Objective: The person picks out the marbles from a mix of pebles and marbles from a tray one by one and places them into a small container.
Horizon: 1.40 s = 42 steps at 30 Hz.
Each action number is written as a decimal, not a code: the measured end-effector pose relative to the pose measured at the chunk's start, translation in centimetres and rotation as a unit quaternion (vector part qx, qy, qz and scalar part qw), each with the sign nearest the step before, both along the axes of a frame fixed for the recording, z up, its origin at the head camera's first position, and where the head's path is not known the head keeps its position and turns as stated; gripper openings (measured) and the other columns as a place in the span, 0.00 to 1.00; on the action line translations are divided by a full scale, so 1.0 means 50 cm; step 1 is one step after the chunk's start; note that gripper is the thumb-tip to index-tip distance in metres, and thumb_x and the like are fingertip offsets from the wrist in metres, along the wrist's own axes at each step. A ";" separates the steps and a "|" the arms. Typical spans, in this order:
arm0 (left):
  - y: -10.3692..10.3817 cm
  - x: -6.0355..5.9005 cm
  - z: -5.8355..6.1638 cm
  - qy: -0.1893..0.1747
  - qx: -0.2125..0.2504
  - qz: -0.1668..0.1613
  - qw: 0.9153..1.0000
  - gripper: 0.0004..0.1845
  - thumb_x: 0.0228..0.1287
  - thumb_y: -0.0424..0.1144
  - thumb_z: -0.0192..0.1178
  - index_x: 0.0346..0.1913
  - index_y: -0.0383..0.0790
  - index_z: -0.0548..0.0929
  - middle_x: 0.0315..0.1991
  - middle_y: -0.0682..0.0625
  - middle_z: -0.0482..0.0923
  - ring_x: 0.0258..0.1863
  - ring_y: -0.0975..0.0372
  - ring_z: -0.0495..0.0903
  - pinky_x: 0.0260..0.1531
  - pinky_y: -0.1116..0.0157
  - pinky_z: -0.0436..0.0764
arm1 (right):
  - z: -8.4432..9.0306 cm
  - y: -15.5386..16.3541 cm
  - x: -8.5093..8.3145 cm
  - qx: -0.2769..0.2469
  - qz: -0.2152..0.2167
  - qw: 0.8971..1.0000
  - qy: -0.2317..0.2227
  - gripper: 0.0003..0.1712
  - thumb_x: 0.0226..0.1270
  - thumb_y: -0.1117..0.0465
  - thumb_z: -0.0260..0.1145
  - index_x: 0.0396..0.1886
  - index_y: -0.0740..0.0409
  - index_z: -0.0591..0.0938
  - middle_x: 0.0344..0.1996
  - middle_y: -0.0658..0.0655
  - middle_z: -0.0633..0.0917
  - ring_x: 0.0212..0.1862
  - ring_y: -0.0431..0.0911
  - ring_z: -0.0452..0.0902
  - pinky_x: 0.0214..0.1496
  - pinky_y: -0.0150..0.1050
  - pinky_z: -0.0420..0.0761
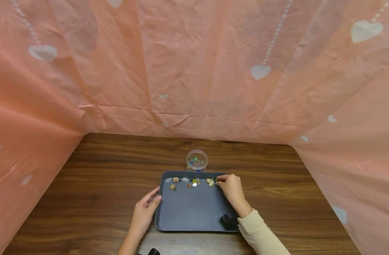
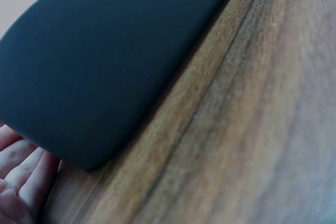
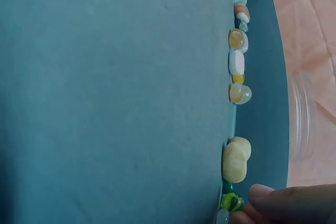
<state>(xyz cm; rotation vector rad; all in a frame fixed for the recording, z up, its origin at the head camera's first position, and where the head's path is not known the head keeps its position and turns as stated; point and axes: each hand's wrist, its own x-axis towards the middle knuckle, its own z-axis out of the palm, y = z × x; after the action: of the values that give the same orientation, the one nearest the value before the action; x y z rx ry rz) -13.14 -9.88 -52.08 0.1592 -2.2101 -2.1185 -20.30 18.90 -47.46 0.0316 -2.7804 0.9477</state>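
A dark grey tray (image 1: pixel 194 212) lies on the table with small stones and glass marbles along its far side. My left hand (image 1: pixel 143 210) grips its left edge, thumb at the rim; in the left wrist view the fingers (image 2: pixel 26 171) reach beneath the tray's corner. At the far right corner my right hand (image 1: pixel 234 191) pinches a green glass marble (image 3: pixel 231 202) with thumb and fingertip, partly out of frame. Beside it sit cream pebbles (image 3: pixel 234 162). Farther left are a white stone (image 1: pixel 195 185), a yellow marble (image 1: pixel 194 181) and a tan stone (image 1: pixel 172 186).
Just behind the tray stands a clear round container (image 1: pixel 197 161) with coloured marbles in it. A wooden table (image 1: pixel 102 191) lies under everything. Pink cloth (image 1: pixel 188 71) with white hearts encloses the back and sides. A black device (image 1: pixel 227 221) is at the right wrist.
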 end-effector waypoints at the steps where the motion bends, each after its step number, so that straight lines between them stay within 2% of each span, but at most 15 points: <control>1: 0.000 -0.001 0.000 0.001 -0.001 0.000 1.000 0.24 0.69 0.36 0.62 0.64 0.29 0.76 0.63 0.34 0.77 0.60 0.62 0.78 0.53 0.83 0.76 | 0.001 -0.001 -0.002 0.003 0.003 1.000 -0.002 0.05 0.54 0.70 0.74 0.32 0.67 0.90 0.30 0.63 0.91 0.37 0.55 0.88 0.34 0.45 0.87; 6: 0.000 -0.002 0.001 0.004 -0.002 -0.001 1.000 0.23 0.69 0.36 0.62 0.64 0.28 0.76 0.63 0.34 0.77 0.63 0.50 0.77 0.52 0.84 0.76 | 0.000 -0.003 -0.012 0.023 0.016 1.000 -0.005 0.03 0.54 0.70 0.73 0.29 0.65 0.90 0.29 0.62 0.91 0.38 0.54 0.88 0.37 0.46 0.87; 8: 0.000 -0.002 0.001 0.003 0.000 -0.001 1.000 0.23 0.69 0.36 0.62 0.64 0.28 0.76 0.63 0.34 0.77 0.63 0.49 0.76 0.52 0.84 0.76 | 0.001 -0.005 -0.016 0.037 0.021 0.999 -0.004 0.02 0.54 0.71 0.73 0.29 0.64 0.91 0.29 0.61 0.91 0.38 0.54 0.88 0.38 0.46 0.87; 15: -0.001 0.000 0.002 -0.001 0.005 0.004 1.000 0.23 0.69 0.35 0.63 0.63 0.29 0.76 0.63 0.35 0.77 0.57 0.72 0.79 0.52 0.83 0.76 | 0.005 -0.011 -0.023 0.085 0.054 0.995 0.001 0.03 0.52 0.71 0.73 0.27 0.63 0.91 0.28 0.59 0.91 0.37 0.53 0.88 0.39 0.46 0.88; 17: -0.001 0.000 0.001 -0.001 0.006 0.004 1.000 0.23 0.69 0.35 0.63 0.63 0.29 0.76 0.63 0.35 0.77 0.56 0.72 0.79 0.52 0.83 0.76 | 0.007 -0.009 -0.024 0.086 0.059 0.995 -0.005 0.03 0.52 0.71 0.74 0.27 0.63 0.91 0.28 0.59 0.91 0.37 0.53 0.88 0.38 0.46 0.88; 20: 0.000 0.000 0.001 -0.001 0.007 0.001 1.000 0.23 0.69 0.36 0.62 0.64 0.29 0.76 0.63 0.34 0.77 0.60 0.63 0.79 0.52 0.83 0.76 | 0.012 0.001 -0.026 0.046 0.046 0.997 -0.031 0.02 0.52 0.69 0.75 0.27 0.61 0.91 0.27 0.57 0.91 0.35 0.50 0.88 0.36 0.41 0.86; 22: 0.001 0.000 0.001 -0.001 0.007 -0.002 1.000 0.24 0.69 0.36 0.62 0.64 0.29 0.76 0.63 0.34 0.76 0.63 0.55 0.77 0.52 0.83 0.76 | 0.015 0.013 -0.029 -0.027 0.030 0.997 -0.067 0.02 0.52 0.68 0.76 0.28 0.62 0.91 0.27 0.57 0.91 0.32 0.45 0.87 0.33 0.36 0.85; 23: 0.002 0.001 0.000 0.000 0.007 -0.004 1.000 0.24 0.69 0.36 0.62 0.64 0.29 0.76 0.63 0.34 0.76 0.63 0.52 0.77 0.52 0.83 0.76 | 0.018 0.019 -0.029 -0.080 0.025 0.993 -0.087 0.04 0.53 0.68 0.75 0.30 0.64 0.91 0.27 0.59 0.91 0.31 0.43 0.87 0.33 0.34 0.85; 25: 0.002 0.001 0.000 0.000 0.006 -0.006 1.000 0.24 0.69 0.37 0.62 0.64 0.29 0.76 0.63 0.34 0.76 0.64 0.50 0.76 0.52 0.83 0.76 | 0.022 0.031 -0.032 -0.194 0.015 0.973 -0.127 0.07 0.56 0.69 0.74 0.34 0.69 0.90 0.30 0.61 0.91 0.30 0.39 0.86 0.36 0.32 0.87; 28: 0.001 0.000 0.001 0.002 0.008 -0.004 1.000 0.24 0.69 0.36 0.62 0.64 0.28 0.76 0.63 0.34 0.76 0.64 0.50 0.76 0.52 0.83 0.76 | 0.029 0.046 -0.037 -0.328 0.009 0.929 -0.170 0.13 0.60 0.70 0.71 0.43 0.75 0.86 0.34 0.61 0.91 0.33 0.37 0.87 0.43 0.37 0.89; 30: 0.001 0.000 0.001 0.002 0.008 -0.002 1.000 0.24 0.69 0.36 0.62 0.64 0.28 0.76 0.63 0.34 0.76 0.63 0.50 0.76 0.52 0.83 0.76 | 0.034 0.054 -0.041 -0.385 0.013 0.903 -0.187 0.16 0.63 0.71 0.69 0.49 0.78 0.83 0.36 0.59 0.91 0.36 0.37 0.87 0.49 0.39 0.87; 36: 0.000 -0.002 0.002 0.005 0.007 -0.004 1.000 0.24 0.69 0.36 0.62 0.64 0.27 0.75 0.63 0.33 0.76 0.64 0.47 0.75 0.52 0.84 0.75 | 0.049 0.060 -0.057 -0.514 0.031 0.831 -0.210 0.26 0.69 0.74 0.61 0.64 0.81 0.69 0.36 0.50 0.88 0.41 0.36 0.86 0.57 0.36 0.84; 38: 0.000 -0.002 0.002 0.004 0.007 -0.002 1.000 0.24 0.69 0.36 0.62 0.64 0.28 0.76 0.63 0.33 0.76 0.64 0.46 0.75 0.52 0.84 0.75 | 0.057 0.055 -0.063 -0.542 0.037 0.812 -0.214 0.27 0.69 0.75 0.60 0.66 0.80 0.68 0.36 0.49 0.88 0.41 0.37 0.86 0.57 0.35 0.83; 40: 0.000 -0.002 0.001 0.002 0.006 -0.002 1.000 0.24 0.69 0.36 0.63 0.64 0.28 0.76 0.63 0.34 0.76 0.64 0.47 0.75 0.52 0.84 0.75 | 0.065 0.048 -0.069 -0.558 0.038 0.800 -0.216 0.25 0.69 0.75 0.61 0.64 0.79 0.70 0.35 0.49 0.88 0.41 0.37 0.87 0.57 0.34 0.83; 42: 0.000 -0.001 0.000 -0.001 0.005 -0.002 1.000 0.24 0.69 0.36 0.63 0.64 0.28 0.76 0.63 0.34 0.76 0.64 0.47 0.75 0.52 0.84 0.75 | 0.073 0.038 -0.075 -0.562 0.035 0.798 -0.213 0.23 0.68 0.76 0.61 0.62 0.78 0.73 0.35 0.50 0.88 0.40 0.38 0.87 0.59 0.37 0.82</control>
<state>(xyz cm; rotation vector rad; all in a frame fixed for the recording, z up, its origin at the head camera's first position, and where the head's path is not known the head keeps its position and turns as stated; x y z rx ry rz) -13.20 -9.87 -52.10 0.1571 -2.2036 -2.1321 -24.05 20.82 -43.82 -0.2858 -2.0253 2.7046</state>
